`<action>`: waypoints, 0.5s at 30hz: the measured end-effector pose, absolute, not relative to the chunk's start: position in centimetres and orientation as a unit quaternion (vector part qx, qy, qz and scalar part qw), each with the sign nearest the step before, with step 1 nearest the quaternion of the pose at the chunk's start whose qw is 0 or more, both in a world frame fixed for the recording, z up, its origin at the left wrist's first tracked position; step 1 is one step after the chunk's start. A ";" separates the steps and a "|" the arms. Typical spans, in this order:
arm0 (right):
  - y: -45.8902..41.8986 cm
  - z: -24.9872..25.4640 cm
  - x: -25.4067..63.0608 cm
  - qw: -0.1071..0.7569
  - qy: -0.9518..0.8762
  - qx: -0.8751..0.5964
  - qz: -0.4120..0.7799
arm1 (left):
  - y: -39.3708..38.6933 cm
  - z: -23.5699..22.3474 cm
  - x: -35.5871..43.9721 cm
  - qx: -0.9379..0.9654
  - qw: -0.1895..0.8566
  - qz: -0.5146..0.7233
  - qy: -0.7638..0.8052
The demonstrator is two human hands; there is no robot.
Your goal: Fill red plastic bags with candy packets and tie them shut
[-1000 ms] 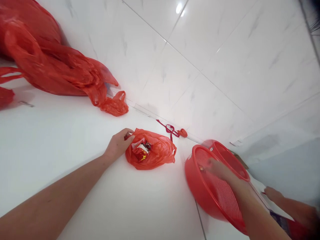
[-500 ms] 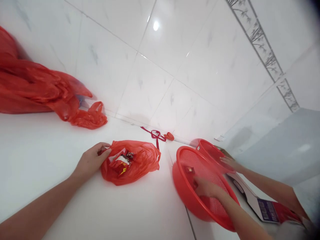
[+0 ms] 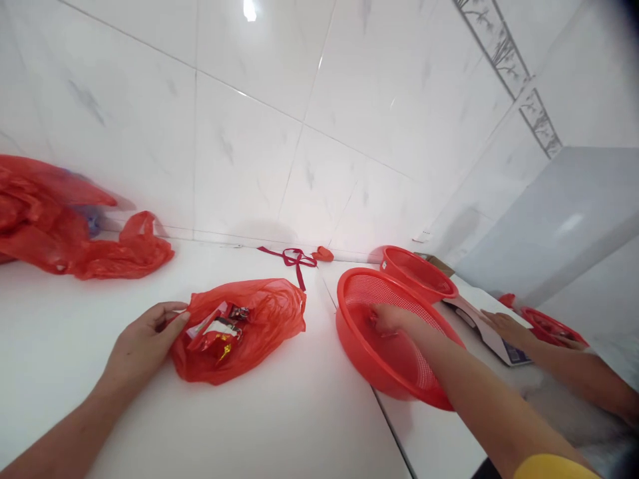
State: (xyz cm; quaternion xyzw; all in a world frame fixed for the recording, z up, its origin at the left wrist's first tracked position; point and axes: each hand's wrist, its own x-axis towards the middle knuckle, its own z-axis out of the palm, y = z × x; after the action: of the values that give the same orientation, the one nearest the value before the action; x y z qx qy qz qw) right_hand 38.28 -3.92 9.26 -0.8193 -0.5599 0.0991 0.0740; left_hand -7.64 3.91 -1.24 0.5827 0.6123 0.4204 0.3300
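Observation:
My left hand (image 3: pixel 147 342) pinches the near-left edge of a thin red plastic bag (image 3: pixel 274 309), which lies on the white table with its mouth spread. Inside the bag are several small wrapped packets (image 3: pixel 219 332) in red, white and gold. My right hand (image 3: pixel 392 319) reaches down into a large red mesh basket (image 3: pixel 367 362), its fingers closed on a small red packet (image 3: pixel 388 331) near the bottom. The packet is partly hidden by the fingers and blends with the basket's colour.
Behind the basket stands another red basket (image 3: pixel 417 273). Another person's hand (image 3: pixel 504 329) is over a white scale-like device (image 3: pixel 484 326). A red ribbon (image 3: pixel 297 258) lies by the tiled wall, and crumpled red bags (image 3: pixel 124 253) sit at left.
My view has turned to the right. My right hand has closed over the small red packet seen in the basket. The other person's hand has moved from the rear basket to the device.

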 end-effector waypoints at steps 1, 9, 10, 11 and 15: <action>-3.9 9.9 38.0 0.070 -0.568 -0.813 0.106 | 3.9 -1.3 -7.6 0.585 0.328 0.425 0.608; -5.7 14.4 26.9 0.194 -0.744 -0.636 -0.058 | 3.0 -0.9 -7.4 0.594 0.296 0.460 0.590; -5.6 14.0 24.7 0.203 -0.775 -0.594 -0.070 | 2.7 -0.8 -7.4 0.596 0.288 0.465 0.588; -5.3 13.3 22.6 0.211 -0.798 -0.558 -0.085 | 2.4 -0.7 -7.4 0.598 0.280 0.465 0.589; -2.6 8.8 16.7 0.185 -0.846 -0.496 -0.061 | 0.8 -0.3 -7.7 0.607 0.259 0.454 0.599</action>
State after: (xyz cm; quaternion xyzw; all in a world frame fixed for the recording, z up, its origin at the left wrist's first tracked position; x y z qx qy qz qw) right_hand 16.73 -2.58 8.80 -0.4960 -0.8461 -0.0606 0.1855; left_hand -7.67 0.75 -0.34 0.6068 0.5990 0.4541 0.2587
